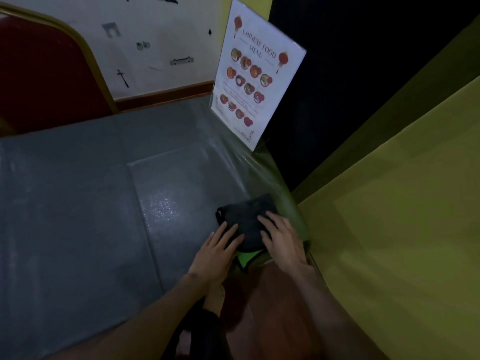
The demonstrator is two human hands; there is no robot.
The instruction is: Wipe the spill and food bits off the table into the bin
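Observation:
A dark folded cloth lies at the near right corner of the grey, plastic-covered table. My left hand rests flat on the cloth's left side with its fingers spread. My right hand presses on the cloth's right side. Under the cloth's near edge a green patch shows at the table's rim; what it is I cannot tell. A wet sheen glints on the table left of the cloth. No food bits or bin are visible.
A Chinese food menu in a clear stand stands at the table's far right corner. A red chair with a gold frame sits at the far left. Yellow-green panels rise close on the right. Brown floor lies below.

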